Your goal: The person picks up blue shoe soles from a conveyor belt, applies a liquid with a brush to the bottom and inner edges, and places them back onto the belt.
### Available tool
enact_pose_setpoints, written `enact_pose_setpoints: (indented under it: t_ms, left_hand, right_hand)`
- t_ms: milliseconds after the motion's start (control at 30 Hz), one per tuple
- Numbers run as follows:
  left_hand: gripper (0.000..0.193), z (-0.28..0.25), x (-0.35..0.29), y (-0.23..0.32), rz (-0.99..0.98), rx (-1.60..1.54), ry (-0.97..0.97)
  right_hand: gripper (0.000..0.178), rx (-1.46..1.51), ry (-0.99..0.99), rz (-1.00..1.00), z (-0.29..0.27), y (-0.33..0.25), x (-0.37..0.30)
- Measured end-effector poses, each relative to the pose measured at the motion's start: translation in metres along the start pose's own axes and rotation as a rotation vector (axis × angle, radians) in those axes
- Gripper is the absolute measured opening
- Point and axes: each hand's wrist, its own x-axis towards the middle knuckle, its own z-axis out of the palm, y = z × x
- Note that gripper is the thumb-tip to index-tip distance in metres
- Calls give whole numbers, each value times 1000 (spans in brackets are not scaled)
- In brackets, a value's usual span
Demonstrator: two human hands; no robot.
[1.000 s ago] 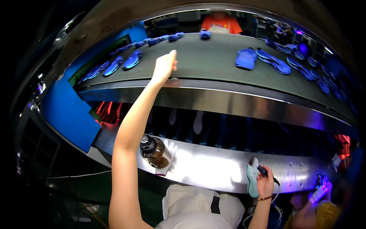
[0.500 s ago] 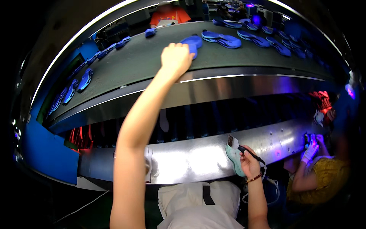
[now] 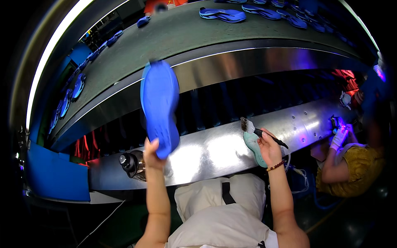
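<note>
My left hand (image 3: 154, 155) is closed on one end of a blue shoe sole (image 3: 162, 97), raised upright over the near edge of the conveyor. A dark spot, blurred, shows at the sole's upper end. In my right hand (image 3: 269, 149) is a flat brush (image 3: 252, 127) with dark bristles and a black handle, tilted up to the left. A mint-green insole-shaped piece (image 3: 253, 144) lies beside and partly behind that hand, over the metal ledge (image 3: 198, 157); whether my fingers touch it I cannot tell.
More blue soles (image 3: 223, 15) lie along the green conveyor belt (image 3: 165, 37). A black-capped bottle (image 3: 131, 163) stands on the ledge near my left wrist. Dark slots run below the belt. At right, a co-worker's gloved hand (image 3: 339, 137) is at work; another person sits across the belt.
My left hand has come back from the belt with the blue sole, now lifted toward me. The bottle, mostly covered by my arm before, now shows. My right hand still grips the brush.
</note>
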Motion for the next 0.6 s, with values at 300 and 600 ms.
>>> enact_pose_setpoints:
  t_ms: [300, 600]
  left_hand:
    - [69, -2, -53, -122, -763, -291, -83]
    - [88, 43, -51, -122, -709, -538, 25]
  right_hand:
    - [20, -170, -228, 81, 36, 13, -9]
    - [17, -528, -245, 73, 80, 36, 3]
